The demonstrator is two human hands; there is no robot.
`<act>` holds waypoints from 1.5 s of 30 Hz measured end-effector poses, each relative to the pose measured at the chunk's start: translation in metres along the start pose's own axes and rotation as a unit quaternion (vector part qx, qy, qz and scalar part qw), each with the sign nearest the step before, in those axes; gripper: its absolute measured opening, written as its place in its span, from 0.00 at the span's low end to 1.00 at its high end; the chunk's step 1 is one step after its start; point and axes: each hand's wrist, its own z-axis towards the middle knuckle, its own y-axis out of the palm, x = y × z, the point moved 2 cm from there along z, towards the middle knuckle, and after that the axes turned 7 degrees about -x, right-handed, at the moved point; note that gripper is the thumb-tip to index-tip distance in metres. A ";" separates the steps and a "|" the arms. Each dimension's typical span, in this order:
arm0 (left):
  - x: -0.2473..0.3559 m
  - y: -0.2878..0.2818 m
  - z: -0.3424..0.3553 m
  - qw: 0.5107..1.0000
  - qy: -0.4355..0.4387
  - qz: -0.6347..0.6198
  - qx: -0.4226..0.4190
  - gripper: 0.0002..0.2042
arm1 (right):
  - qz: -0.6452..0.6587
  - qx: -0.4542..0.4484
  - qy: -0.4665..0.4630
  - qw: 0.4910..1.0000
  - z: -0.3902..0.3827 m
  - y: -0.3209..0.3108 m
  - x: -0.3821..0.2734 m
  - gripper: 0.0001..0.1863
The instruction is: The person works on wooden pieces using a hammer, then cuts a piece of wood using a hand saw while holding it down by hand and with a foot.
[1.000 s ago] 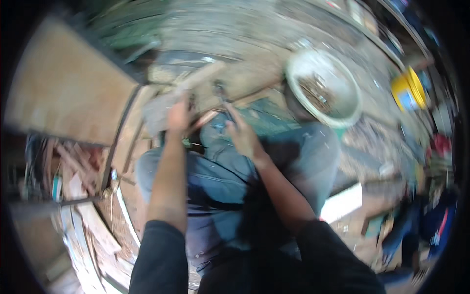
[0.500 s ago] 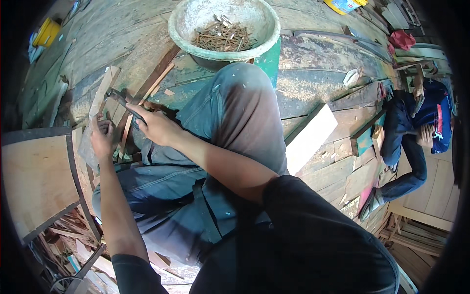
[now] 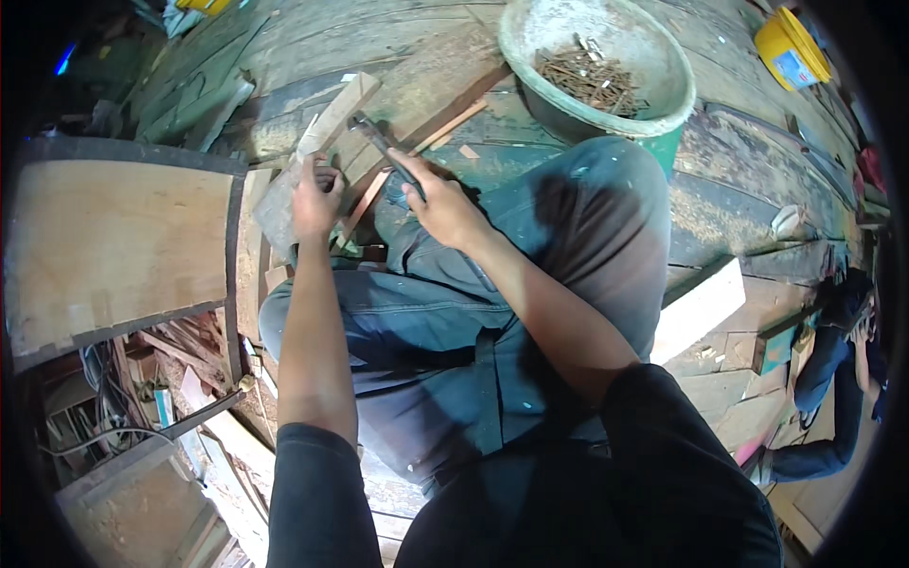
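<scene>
Gripping the black handle of a hammer (image 3: 381, 142), the right hand (image 3: 440, 206) is positioned in front of the seated person, over the lap side of the work area. The fingers close around the handle; the hammer head points up and to the left, toward a pale wooden batten (image 3: 343, 109), and is apart from the left hand (image 3: 317, 201). The left hand is located at the near end of the batten, in front of a flat grey block (image 3: 275, 216). Its fingers are curled; whether they clamp anything cannot be told from this angle.

A thin reddish wood strip (image 3: 365, 206) lies between the two hands, slanting toward the upper right. Beyond the hammer, a brown plank (image 3: 454, 80) extends diagonally toward a round basin (image 3: 653, 57). The basin contains a heap of rusty-brown nails (image 3: 592, 80) and is located just beyond the person's right knee (image 3: 615, 185).

To the left, a dark-edged wooden panel (image 3: 123, 251) stands near the left forearm, with wood offcuts (image 3: 185, 346) below it. To the right, a white board (image 3: 701, 308) lies beside the right thigh. A yellow bucket (image 3: 793, 52) is positioned at the upper right; a co-worker (image 3: 828, 379) is partly visible at the right edge.
</scene>
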 end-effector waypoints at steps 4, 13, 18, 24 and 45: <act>0.009 -0.002 -0.001 1.000 -0.025 0.009 -0.006 0.19 | 0.010 -0.017 0.016 1.000 0.000 0.000 -0.001 0.27; 0.008 -0.001 -0.002 1.000 -0.018 0.000 0.001 0.19 | 0.052 -0.047 0.034 0.997 -0.002 -0.002 -0.005 0.26; 0.010 -0.004 -0.004 1.000 -0.001 0.026 0.001 0.18 | 0.021 -0.031 -0.029 0.999 -0.006 -0.004 -0.019 0.25; 0.005 -0.006 -0.008 0.997 0.019 0.066 0.022 0.21 | 0.011 -0.033 -0.179 0.983 -0.013 0.001 -0.049 0.25; 0.017 -0.012 -0.010 0.998 -0.035 0.047 0.003 0.16 | 0.051 -0.079 -0.023 0.995 -0.006 0.017 -0.021 0.26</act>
